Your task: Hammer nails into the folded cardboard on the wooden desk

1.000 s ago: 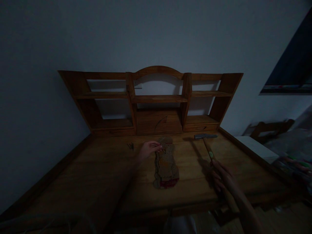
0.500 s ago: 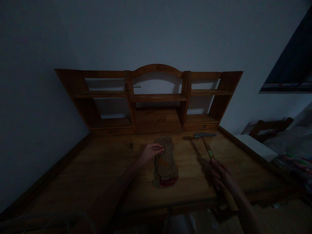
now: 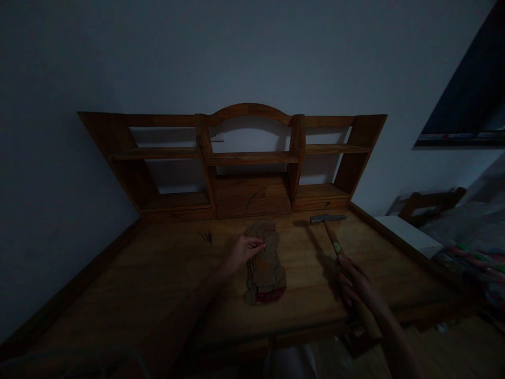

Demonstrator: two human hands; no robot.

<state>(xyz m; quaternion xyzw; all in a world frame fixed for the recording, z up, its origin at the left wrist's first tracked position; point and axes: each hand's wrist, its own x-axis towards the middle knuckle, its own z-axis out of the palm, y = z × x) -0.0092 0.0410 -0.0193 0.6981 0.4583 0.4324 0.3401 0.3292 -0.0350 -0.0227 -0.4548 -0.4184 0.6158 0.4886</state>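
Observation:
My left hand is closed in a pinch over the upper part of a layered brown stack that looks like torn cardboard, with a red edge at its near end. A tiny nail barely shows at the fingertips. My right hand is wrapped round the wooden handle of a hammer, holding it above the desk to the right of the stack. The metal head points away from me. Several loose nails lie on the desk to the left of the stack.
The wooden desk has raised side rims. A wooden shelf unit stands along its back, against the wall. At the right are a white surface, a wooden chair back and plastic-wrapped things. The light is dim.
The view has shifted slightly, moving the scene a little to the left. Both hands keep their grips, with the left at the stack and the hammer still raised.

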